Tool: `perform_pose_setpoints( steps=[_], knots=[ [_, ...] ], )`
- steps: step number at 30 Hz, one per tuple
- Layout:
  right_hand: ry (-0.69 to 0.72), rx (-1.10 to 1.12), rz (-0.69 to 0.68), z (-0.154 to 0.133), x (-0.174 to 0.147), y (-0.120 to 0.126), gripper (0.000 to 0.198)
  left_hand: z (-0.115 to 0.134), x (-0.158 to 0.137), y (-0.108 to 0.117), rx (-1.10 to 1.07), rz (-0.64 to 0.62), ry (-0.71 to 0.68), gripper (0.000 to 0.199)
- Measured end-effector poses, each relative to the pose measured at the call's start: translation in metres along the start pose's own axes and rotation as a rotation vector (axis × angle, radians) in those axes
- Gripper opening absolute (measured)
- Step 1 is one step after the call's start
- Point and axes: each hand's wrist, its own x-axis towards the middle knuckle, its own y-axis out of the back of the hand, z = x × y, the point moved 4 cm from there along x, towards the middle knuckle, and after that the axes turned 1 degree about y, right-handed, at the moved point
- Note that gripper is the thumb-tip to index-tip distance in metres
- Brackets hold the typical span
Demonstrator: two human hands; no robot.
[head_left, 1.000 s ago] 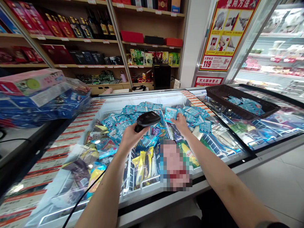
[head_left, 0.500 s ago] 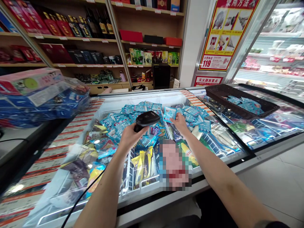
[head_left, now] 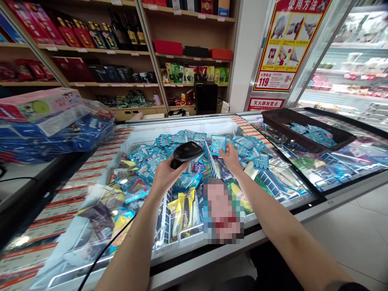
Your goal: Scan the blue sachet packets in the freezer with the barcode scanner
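Observation:
My left hand (head_left: 170, 173) is wrapped round the handle of a black barcode scanner (head_left: 188, 150), whose head points toward the right. Between the fingertips of my right hand (head_left: 230, 158) is a small blue packet (head_left: 218, 144), held upright with a printed label and barcode facing me. The scanner and the packet are a short gap apart. Beneath them, many similar blue packets (head_left: 148, 159) lie in a loose pile on the glass lid of a chest freezer (head_left: 142, 132). More blue packets (head_left: 247, 143) lie just right of my right hand.
A dark brown basket (head_left: 339, 141) with several blue packets stands on the freezer at right. Boxes in plastic wrap (head_left: 54, 129) are stacked at left. The scanner's black cable (head_left: 103, 252) runs beside my left forearm. Shelves (head_left: 194, 36) of goods stand behind.
My right hand has shifted the blue packet very slightly, and its label looks a little more upright. The scanner in my left hand has hardly moved.

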Motion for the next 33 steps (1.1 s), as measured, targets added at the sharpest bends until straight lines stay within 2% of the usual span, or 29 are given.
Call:
perform_pose_setpoints(
  steps=[8,14,17,20,22,28,33],
  knots=[
    [-0.044,-0.562,0.261,-0.009,0.003,0.042,0.045,0.0,0.0,0.003,0.035,0.042,0.007,0.054],
    [0.034,-0.843,0.359,-0.009,0.003,0.062,0.042,0.001,-0.001,0.004,0.059,0.045,-0.001,0.052],
    [0.112,-0.902,0.298,-0.012,0.001,0.056,0.041,0.0,0.0,0.005,0.1,0.062,-0.005,0.052],
    [0.243,-0.928,0.117,-0.014,-0.001,0.04,0.042,-0.002,0.001,0.009,0.166,0.109,0.002,0.052],
    [0.263,-0.952,0.035,-0.012,-0.002,0.034,0.042,-0.004,0.002,0.011,0.2,0.139,0.007,0.053],
    [0.166,-1.0,0.087,-0.002,0.0,0.038,0.048,-0.007,0.002,0.016,0.241,0.171,0.018,0.054],
    [0.197,-0.99,0.075,-0.008,0.0,0.034,0.047,-0.005,0.001,0.017,0.249,0.18,0.034,0.054]
  ],
)
